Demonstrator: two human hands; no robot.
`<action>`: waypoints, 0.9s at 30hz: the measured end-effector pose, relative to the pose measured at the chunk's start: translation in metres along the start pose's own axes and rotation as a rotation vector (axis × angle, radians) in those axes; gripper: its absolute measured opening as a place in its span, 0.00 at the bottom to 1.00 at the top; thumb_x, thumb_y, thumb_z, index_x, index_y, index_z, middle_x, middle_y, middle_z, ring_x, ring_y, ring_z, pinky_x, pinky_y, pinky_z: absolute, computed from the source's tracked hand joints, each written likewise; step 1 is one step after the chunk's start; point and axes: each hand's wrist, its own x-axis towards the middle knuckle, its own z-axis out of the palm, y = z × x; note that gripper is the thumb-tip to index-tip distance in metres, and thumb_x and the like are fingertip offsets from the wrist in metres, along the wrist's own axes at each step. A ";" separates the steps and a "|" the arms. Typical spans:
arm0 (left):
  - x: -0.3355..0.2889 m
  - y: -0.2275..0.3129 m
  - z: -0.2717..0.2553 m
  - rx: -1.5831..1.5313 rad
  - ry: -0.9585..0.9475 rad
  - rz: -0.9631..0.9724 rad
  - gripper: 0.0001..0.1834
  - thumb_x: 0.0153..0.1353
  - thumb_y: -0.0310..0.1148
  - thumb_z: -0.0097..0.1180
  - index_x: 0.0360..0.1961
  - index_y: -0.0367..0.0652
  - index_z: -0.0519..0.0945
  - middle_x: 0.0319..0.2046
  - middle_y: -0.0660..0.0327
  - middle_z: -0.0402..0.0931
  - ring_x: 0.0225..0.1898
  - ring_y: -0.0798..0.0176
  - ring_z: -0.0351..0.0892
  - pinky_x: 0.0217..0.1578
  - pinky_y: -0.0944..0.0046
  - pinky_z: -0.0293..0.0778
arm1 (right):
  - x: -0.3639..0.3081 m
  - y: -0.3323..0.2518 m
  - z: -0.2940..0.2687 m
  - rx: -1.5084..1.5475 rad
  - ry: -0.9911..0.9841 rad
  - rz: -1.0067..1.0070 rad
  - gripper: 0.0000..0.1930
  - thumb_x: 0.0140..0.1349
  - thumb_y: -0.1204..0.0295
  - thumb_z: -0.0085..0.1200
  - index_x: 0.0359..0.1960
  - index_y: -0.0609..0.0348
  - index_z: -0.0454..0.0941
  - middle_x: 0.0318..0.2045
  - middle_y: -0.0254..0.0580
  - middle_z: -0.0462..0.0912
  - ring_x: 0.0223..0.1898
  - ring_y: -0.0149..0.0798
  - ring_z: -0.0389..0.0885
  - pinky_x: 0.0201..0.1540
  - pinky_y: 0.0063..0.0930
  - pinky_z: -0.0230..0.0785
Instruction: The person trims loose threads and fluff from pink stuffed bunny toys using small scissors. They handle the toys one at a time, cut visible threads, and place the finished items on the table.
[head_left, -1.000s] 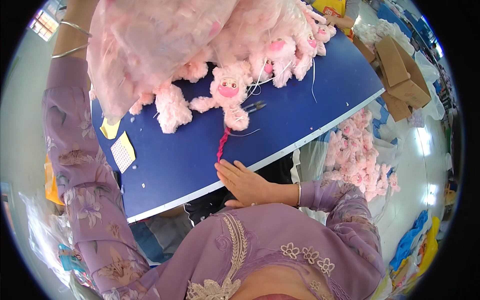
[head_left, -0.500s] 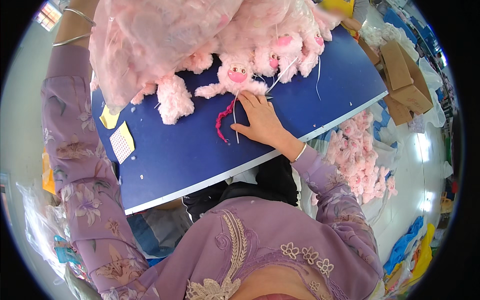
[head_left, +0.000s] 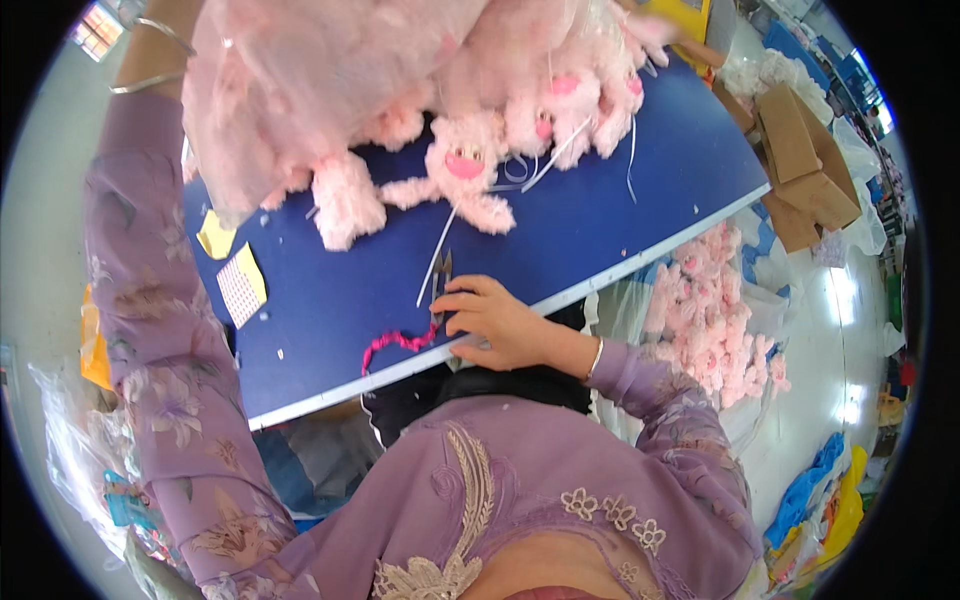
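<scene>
Doll point(head_left: 463, 165): pink and fluffy, left lying face up on the desk point(head_left: 570, 235), one limb stuck out to the left and one toward the near side.
Right hand point(head_left: 490, 325): held on the doll's near side, well apart from it, by the desk edge. Fingers point(head_left: 470, 284) are half curled, thumb kept a bit away from them, fingertips right up against the snips point(head_left: 440, 282). Whether those are properly gripped can't be told, tbh.
Left hand: cut off by the top of the view, so its fingers can't be judged. Only the arm in its purple sleeve point(head_left: 145, 250) is seen, well left of the doll.
Snips: tips pointed roughly toward the doll, near side of it.
Cord point(head_left: 398, 342): twisted, hot pink, trailed left from the snips' handle end, nearer the desk edge than the doll.
Strip point(head_left: 435, 255): thin, white, run from the doll toward the snips.
Bag point(head_left: 330, 90): clear, crammed with pink plush, heaped behind and left of the doll.
Other dolls point(head_left: 580, 110): bunched just right of the doll.
Sticker sheet point(head_left: 240, 287): laid well left of the doll.
</scene>
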 end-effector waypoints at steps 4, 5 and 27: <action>0.020 -0.021 0.001 -0.080 0.045 -0.045 0.08 0.61 0.36 0.57 0.32 0.42 0.78 0.22 0.66 0.71 0.21 0.70 0.71 0.20 0.68 0.66 | 0.022 0.010 -0.042 -0.029 0.199 0.039 0.16 0.52 0.69 0.64 0.41 0.58 0.75 0.56 0.48 0.72 0.58 0.54 0.69 0.60 0.44 0.63; 0.018 -0.017 -0.004 -0.067 0.013 -0.064 0.08 0.61 0.36 0.57 0.32 0.42 0.78 0.23 0.65 0.72 0.22 0.70 0.72 0.20 0.69 0.66 | 0.032 0.010 -0.052 -0.015 0.247 0.053 0.17 0.52 0.69 0.64 0.42 0.59 0.75 0.56 0.48 0.72 0.57 0.53 0.70 0.60 0.42 0.63; -0.004 0.074 -0.010 0.412 -0.372 -0.232 0.15 0.62 0.40 0.54 0.31 0.37 0.81 0.21 0.65 0.76 0.24 0.69 0.76 0.28 0.68 0.75 | 0.315 -0.074 -0.232 -0.799 0.622 -0.214 0.26 0.55 0.48 0.56 0.36 0.65 0.80 0.33 0.55 0.83 0.33 0.55 0.82 0.37 0.45 0.74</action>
